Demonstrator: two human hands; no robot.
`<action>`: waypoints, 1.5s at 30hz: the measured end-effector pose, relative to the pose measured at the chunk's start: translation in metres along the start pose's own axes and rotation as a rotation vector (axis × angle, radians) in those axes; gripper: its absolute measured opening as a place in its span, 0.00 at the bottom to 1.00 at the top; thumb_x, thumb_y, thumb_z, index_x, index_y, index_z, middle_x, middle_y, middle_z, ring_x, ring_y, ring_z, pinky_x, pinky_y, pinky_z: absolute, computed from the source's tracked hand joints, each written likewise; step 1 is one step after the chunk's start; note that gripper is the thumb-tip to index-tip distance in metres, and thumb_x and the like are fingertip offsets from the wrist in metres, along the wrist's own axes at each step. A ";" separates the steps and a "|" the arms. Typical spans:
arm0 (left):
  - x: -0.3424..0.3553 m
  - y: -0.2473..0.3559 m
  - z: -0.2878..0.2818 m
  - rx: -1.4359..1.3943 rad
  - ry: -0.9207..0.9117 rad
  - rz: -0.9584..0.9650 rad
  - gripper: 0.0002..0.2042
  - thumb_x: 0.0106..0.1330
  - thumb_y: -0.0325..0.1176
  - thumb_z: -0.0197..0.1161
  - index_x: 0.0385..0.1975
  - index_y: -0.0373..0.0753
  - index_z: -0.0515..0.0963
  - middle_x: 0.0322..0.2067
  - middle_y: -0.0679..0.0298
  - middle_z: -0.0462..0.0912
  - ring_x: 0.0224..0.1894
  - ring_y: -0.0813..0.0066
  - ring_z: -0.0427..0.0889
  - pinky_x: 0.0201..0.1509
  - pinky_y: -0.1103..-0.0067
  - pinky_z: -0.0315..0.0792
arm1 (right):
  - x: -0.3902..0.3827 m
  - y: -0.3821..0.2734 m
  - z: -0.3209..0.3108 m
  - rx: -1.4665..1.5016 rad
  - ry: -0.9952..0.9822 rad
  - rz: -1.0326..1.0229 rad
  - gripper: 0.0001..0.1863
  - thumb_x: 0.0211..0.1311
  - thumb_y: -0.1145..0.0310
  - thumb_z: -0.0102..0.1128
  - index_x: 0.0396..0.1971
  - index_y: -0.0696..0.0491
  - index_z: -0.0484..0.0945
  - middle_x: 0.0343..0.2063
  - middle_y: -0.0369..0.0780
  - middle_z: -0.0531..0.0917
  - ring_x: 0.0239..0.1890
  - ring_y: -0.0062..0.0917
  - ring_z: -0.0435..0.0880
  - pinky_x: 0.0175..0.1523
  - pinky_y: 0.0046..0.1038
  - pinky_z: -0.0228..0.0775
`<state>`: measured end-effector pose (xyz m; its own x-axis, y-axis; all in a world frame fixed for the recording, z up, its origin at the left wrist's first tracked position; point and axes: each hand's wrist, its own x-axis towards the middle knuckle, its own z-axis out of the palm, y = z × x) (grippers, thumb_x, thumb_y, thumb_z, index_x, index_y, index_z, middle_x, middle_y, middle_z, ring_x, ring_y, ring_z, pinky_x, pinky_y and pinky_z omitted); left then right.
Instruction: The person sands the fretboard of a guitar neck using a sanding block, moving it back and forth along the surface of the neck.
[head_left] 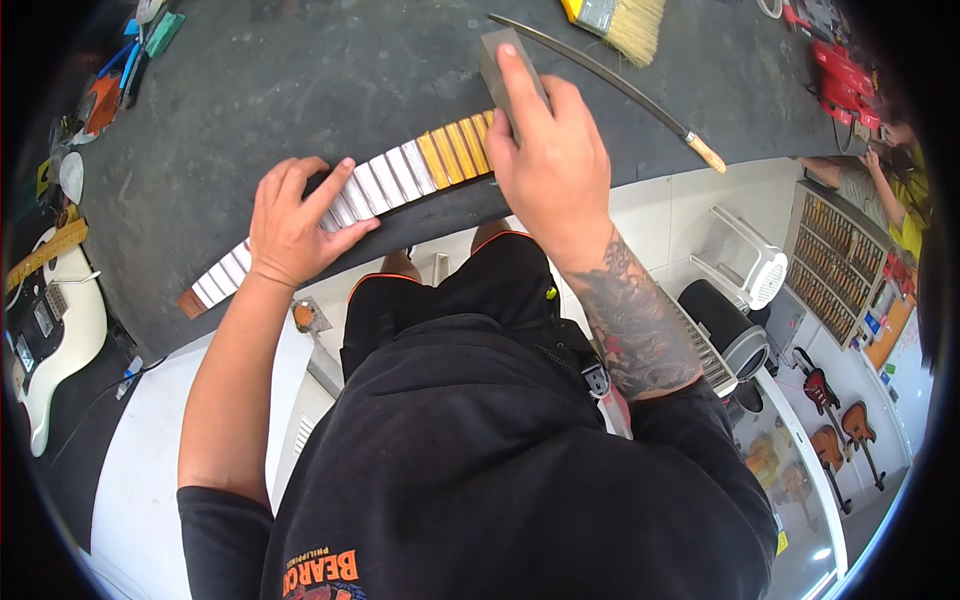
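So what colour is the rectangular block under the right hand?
Grey rectangular block, clearest in the head view.

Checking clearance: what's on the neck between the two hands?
Head view: only the guitar neck's taped fretboard, nothing lying on it, between left hand and right hand holding the grey block.

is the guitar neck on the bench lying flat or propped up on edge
Lying flat: the guitar neck rests fret side up on the dark bench, left hand pressing it down.

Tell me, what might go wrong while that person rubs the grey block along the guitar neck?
The neck lies close to the bench edge, steadied only by the left hand; it might slide off. The right hand could push the grey block into the thin curved rod nearby.
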<state>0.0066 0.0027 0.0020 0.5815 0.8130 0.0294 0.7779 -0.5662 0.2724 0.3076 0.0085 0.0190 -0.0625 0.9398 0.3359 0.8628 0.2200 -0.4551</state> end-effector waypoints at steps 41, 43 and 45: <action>-0.001 -0.004 0.006 0.035 -0.006 0.046 0.36 0.51 0.52 0.81 0.60 0.40 0.82 0.50 0.55 0.80 0.54 0.53 0.77 0.60 0.62 0.74 | -0.055 0.008 0.008 -0.035 0.157 -0.006 0.37 0.50 0.73 0.69 0.66 0.43 0.81 0.46 0.39 0.83 0.34 0.30 0.79 0.36 0.28 0.80; -0.001 -0.003 0.006 0.037 -0.001 0.044 0.36 0.51 0.52 0.81 0.60 0.40 0.82 0.50 0.55 0.80 0.54 0.53 0.77 0.60 0.62 0.74 | -0.083 0.011 0.008 0.005 0.243 -0.040 0.36 0.51 0.72 0.69 0.65 0.43 0.82 0.45 0.39 0.83 0.33 0.30 0.79 0.36 0.28 0.80; 0.001 0.000 0.006 0.018 0.027 0.041 0.36 0.47 0.50 0.83 0.58 0.43 0.84 0.48 0.58 0.81 0.52 0.54 0.78 0.57 0.62 0.75 | -0.090 0.011 0.007 -0.018 0.253 -0.016 0.35 0.51 0.72 0.68 0.65 0.44 0.82 0.45 0.39 0.83 0.33 0.30 0.79 0.35 0.28 0.79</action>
<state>0.0085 0.0033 -0.0037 0.6066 0.7923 0.0658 0.7578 -0.6013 0.2534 0.3195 -0.0719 -0.0221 0.0496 0.8403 0.5399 0.8716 0.2275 -0.4342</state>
